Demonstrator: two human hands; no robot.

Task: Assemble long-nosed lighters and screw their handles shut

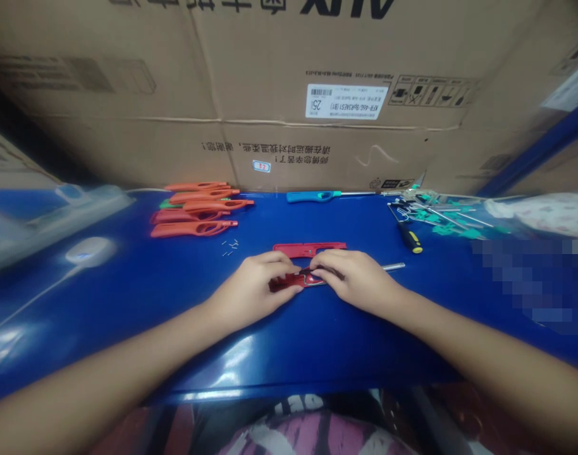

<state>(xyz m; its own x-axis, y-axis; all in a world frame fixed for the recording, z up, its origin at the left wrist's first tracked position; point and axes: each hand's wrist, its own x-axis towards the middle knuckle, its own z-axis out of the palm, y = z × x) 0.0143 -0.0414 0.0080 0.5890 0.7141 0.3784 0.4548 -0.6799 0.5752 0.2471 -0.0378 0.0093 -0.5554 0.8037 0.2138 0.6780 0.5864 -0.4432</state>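
Observation:
My left hand [255,282] is closed around the grip end of a red lighter casing half [296,281], whose hollow side faces up. Thumb and fingers press on its edges. My right hand [353,275] pinches a small dark part [308,272] over the same casing; its exact kind is hard to make out. From behind my right hand a metal lighter tube [394,266] sticks out to the right. Just beyond both hands lies the other red casing half [308,249]. My fingers hide much of the inside of the held half.
Several orange lighter casings [194,229] lie at the back left, near small screws [229,246]. A blue lighter [312,196] rests against the cardboard box [222,82]. To the right are a yellow-black screwdriver [409,239] and a pile of green-ended metal tubes [441,215].

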